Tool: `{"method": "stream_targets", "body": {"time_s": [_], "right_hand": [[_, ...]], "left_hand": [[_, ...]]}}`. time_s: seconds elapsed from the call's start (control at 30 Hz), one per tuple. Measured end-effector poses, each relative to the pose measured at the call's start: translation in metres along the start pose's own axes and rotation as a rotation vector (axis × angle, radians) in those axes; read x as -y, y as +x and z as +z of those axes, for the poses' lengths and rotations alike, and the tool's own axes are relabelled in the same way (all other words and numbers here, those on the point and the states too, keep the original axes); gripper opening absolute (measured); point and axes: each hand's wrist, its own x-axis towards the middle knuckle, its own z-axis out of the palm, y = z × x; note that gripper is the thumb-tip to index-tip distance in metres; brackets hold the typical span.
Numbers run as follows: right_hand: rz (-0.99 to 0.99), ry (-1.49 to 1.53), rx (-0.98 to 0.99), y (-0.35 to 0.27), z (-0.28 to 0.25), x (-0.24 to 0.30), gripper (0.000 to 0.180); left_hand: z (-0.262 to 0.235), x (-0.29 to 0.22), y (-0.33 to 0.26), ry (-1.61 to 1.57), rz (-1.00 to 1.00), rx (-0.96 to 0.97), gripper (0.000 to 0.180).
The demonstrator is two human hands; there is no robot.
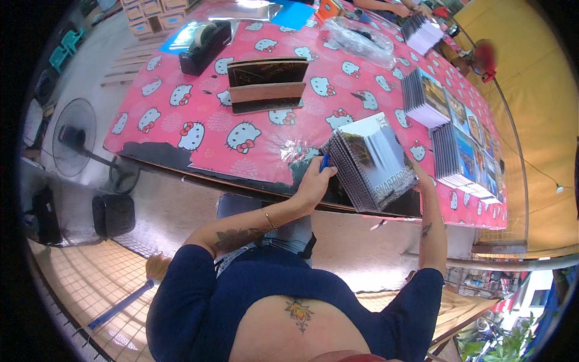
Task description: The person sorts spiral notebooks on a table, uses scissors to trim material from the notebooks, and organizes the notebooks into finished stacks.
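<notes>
A stack of spiral-bound booklets [377, 160] with glossy picture covers stands tilted at the table's near edge, its bindings facing left. My left hand [315, 183] is closed around a slim blue pen-like tool [325, 161], close against the bound side of the stack. On the opposite side, my right hand [424, 178] grips the stack's right edge, with its fingers partly hidden behind the covers. Whether my left fingers also press on the bindings I cannot tell.
More booklet stacks [453, 158] line the table's right side. A wooden holder [267, 92], a black tape dispenser [205, 50] and clear plastic wrap [360, 42] lie farther back on the pink patterned cover [211, 151]. Another person's hand [400, 10] works at the far edge.
</notes>
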Motion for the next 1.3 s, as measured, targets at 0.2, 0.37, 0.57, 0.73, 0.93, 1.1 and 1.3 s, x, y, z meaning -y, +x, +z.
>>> {"method": "stream_targets", "body": {"time_s": [0.2,0.37,0.57,0.73,0.93,1.1,1.3], "right_hand": [[-0.162,-0.113,0.239,-0.060,0.018,-0.032,0.026],[-0.081,0.066,0.492,-0.116,0.064,-0.090,0.016],[-0.238,0.617,0.495,-0.137,0.191,-0.105,0.004],[-0.261,0.805,0.244,-0.124,0.249,-0.073,0.010],[-0.273,1.034,0.200,-0.087,0.284,-0.045,0.012],[-0.484,0.653,0.561,-0.126,0.255,0.030,0.014],[-1.103,-0.784,-0.008,-0.085,0.239,0.166,0.033]], "left_hand": [[0.011,0.003,0.037,0.178,0.188,-0.074,0.036],[0.014,-0.026,0.143,0.075,-0.071,0.395,0.023],[-0.032,-0.060,0.202,0.027,0.265,0.036,0.026],[-0.084,-0.098,0.123,0.344,0.440,-0.110,0.029],[-0.112,-0.111,0.055,0.253,0.249,0.043,0.029],[-0.103,-0.086,0.029,0.225,0.066,0.374,0.031],[-0.055,-0.093,0.042,0.211,-0.105,0.368,0.028]]}}
